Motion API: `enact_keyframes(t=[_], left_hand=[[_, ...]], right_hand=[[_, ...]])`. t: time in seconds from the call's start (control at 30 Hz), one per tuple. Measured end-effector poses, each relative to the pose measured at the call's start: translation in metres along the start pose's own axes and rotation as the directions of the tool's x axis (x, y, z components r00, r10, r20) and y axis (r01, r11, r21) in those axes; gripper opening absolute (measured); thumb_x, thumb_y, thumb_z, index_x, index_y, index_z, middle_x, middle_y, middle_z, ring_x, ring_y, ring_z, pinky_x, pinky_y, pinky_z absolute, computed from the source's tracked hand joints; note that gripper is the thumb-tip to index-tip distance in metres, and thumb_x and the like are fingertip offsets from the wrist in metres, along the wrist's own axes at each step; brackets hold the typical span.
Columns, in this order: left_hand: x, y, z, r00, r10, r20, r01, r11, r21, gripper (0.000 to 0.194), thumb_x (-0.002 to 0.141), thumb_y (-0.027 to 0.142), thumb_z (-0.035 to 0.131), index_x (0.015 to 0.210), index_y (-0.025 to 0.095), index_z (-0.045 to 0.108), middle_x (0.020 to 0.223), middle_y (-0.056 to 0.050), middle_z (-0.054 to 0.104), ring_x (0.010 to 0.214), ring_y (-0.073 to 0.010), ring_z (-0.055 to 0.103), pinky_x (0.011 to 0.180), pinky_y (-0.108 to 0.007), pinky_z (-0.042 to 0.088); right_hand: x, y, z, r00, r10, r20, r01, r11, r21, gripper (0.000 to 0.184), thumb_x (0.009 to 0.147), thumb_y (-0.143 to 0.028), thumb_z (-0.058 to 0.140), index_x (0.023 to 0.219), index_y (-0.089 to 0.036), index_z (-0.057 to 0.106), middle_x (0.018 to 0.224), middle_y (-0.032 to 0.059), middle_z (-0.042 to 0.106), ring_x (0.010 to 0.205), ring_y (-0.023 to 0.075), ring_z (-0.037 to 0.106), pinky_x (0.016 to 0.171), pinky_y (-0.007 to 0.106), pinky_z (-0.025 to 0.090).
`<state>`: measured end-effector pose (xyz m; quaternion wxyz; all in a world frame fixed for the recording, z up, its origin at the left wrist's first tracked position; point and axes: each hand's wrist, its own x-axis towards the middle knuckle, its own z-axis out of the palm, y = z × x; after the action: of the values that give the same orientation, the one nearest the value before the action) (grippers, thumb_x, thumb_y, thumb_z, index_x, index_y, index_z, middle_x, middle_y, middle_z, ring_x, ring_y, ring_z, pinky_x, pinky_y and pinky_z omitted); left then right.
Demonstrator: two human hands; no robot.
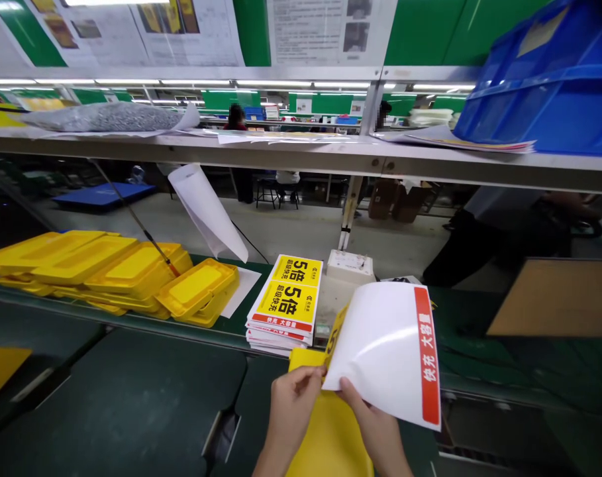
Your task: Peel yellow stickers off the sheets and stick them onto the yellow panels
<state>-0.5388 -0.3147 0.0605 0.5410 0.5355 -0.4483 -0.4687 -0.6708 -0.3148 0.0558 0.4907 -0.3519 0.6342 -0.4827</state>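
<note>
A glossy label sheet (pixel 380 344), white with a red printed strip along its right side, curves upward between my hands. Part of its yellow printed face shows at its left edge. My left hand (pixel 293 397) pinches that left edge near the lower corner. My right hand (pixel 373 414) grips the bottom edge, thumb on the white surface and the other fingers mostly hidden behind. Beneath both hands lies a yellow plastic piece (pixel 330 437), partly covered by them. Just beyond, to the left, a stack of yellow, white and red label sheets (pixel 291 291) rests on the bench.
Several yellow plastic trays (pixel 106 265) are piled on the bench's left. A white box (pixel 350 265) stands behind the label stack. Overhead, a shelf (pixel 281 152) carries blue bins (pixel 544 86) and a clear bag (pixel 106 116). A person's dark-clothed legs (pixel 454 245) show beyond the bench.
</note>
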Motion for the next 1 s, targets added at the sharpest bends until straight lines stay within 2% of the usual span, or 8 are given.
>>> enact_keyframes(t=[0.1, 0.27, 0.4, 0.53, 0.67, 0.73, 0.87, 1.0], left_hand=[[0.0024, -0.0046, 0.0011, 1.000, -0.018, -0.004, 0.018, 0.998, -0.058, 0.025, 0.082, 0.036, 0.063, 0.091, 0.016, 0.073, 0.092, -0.010, 0.070, 0.084, -0.0253, 0.066, 0.075, -0.029, 0.055], [-0.0022, -0.0099, 0.0056, 0.996, -0.084, 0.001, 0.083, 0.988, -0.131, 0.031, 0.068, 0.038, 0.077, 0.088, 0.016, 0.073, 0.095, -0.012, 0.070, 0.089, -0.0281, 0.065, 0.081, -0.033, 0.055], [-0.0014, -0.0080, 0.0053, 0.996, -0.087, 0.017, 0.088, 0.985, -0.151, 0.029, 0.067, 0.040, 0.078, 0.084, 0.016, 0.074, 0.095, -0.012, 0.070, 0.091, -0.0291, 0.065, 0.084, -0.034, 0.054], [0.0034, -0.0045, 0.0011, 0.993, -0.094, 0.066, 0.105, 0.976, -0.188, 0.028, 0.070, 0.042, 0.076, 0.080, 0.016, 0.075, 0.092, -0.012, 0.070, 0.091, -0.0298, 0.065, 0.085, -0.035, 0.053], [0.0032, -0.0055, -0.0006, 0.995, -0.100, 0.026, 0.103, 0.981, -0.166, 0.032, 0.072, 0.045, 0.074, 0.079, 0.014, 0.074, 0.087, -0.013, 0.070, 0.082, -0.0290, 0.066, 0.079, -0.036, 0.056], [0.0010, -0.0067, 0.0008, 0.996, -0.081, 0.033, 0.085, 0.985, -0.149, 0.031, 0.071, 0.044, 0.075, 0.081, 0.015, 0.074, 0.090, -0.013, 0.070, 0.085, -0.0282, 0.066, 0.080, -0.034, 0.055], [-0.0025, -0.0055, 0.0045, 0.995, -0.093, 0.030, 0.097, 0.985, -0.142, 0.028, 0.066, 0.038, 0.078, 0.083, 0.015, 0.074, 0.094, -0.012, 0.070, 0.089, -0.0280, 0.065, 0.083, -0.034, 0.055], [-0.0018, -0.0020, 0.0031, 0.996, -0.076, 0.035, 0.080, 0.991, -0.104, 0.025, 0.071, 0.037, 0.074, 0.084, 0.016, 0.074, 0.094, -0.012, 0.070, 0.090, -0.0288, 0.065, 0.086, -0.038, 0.053]], right_hand=[[0.0014, -0.0011, -0.0013, 0.998, 0.043, 0.050, -0.044, 0.999, 0.015, 0.055, 0.057, -0.059, 0.069, 0.089, -0.014, 0.071, 0.106, 0.0136, 0.070, 0.108, 0.0334, 0.059, 0.105, 0.050, 0.038], [0.0028, -0.0035, -0.0028, 0.998, 0.038, 0.057, -0.040, 0.998, 0.043, 0.050, 0.058, -0.059, 0.068, 0.080, -0.014, 0.071, 0.096, 0.0128, 0.073, 0.103, 0.0322, 0.061, 0.102, 0.048, 0.042], [0.0021, -0.0036, -0.0024, 0.996, 0.058, 0.070, -0.065, 0.992, 0.106, 0.052, 0.057, -0.057, 0.070, 0.086, -0.014, 0.070, 0.098, 0.0113, 0.073, 0.098, 0.0308, 0.064, 0.093, 0.045, 0.051], [0.0031, -0.0012, -0.0017, 0.995, 0.085, 0.054, -0.091, 0.988, 0.122, 0.056, 0.054, -0.057, 0.071, 0.090, -0.014, 0.070, 0.101, 0.0117, 0.072, 0.100, 0.0314, 0.064, 0.094, 0.046, 0.050], [0.0034, -0.0019, -0.0016, 0.993, 0.096, 0.071, -0.106, 0.983, 0.150, 0.055, 0.053, -0.059, 0.072, 0.085, -0.013, 0.071, 0.094, 0.0117, 0.074, 0.095, 0.0315, 0.065, 0.087, 0.045, 0.053], [0.0030, -0.0028, -0.0016, 0.994, 0.087, 0.071, -0.098, 0.982, 0.160, 0.055, 0.053, -0.059, 0.072, 0.083, -0.013, 0.072, 0.092, 0.0116, 0.074, 0.093, 0.0310, 0.066, 0.086, 0.044, 0.054], [0.0028, -0.0010, -0.0017, 0.994, 0.084, 0.069, -0.094, 0.984, 0.153, 0.052, 0.055, -0.058, 0.071, 0.081, -0.013, 0.072, 0.092, 0.0111, 0.074, 0.095, 0.0302, 0.065, 0.090, 0.044, 0.053], [0.0045, 0.0049, -0.0013, 0.990, 0.092, 0.105, -0.111, 0.974, 0.196, 0.050, 0.058, -0.057, 0.070, 0.082, -0.013, 0.072, 0.095, 0.0114, 0.074, 0.098, 0.0294, 0.065, 0.092, 0.042, 0.052]])
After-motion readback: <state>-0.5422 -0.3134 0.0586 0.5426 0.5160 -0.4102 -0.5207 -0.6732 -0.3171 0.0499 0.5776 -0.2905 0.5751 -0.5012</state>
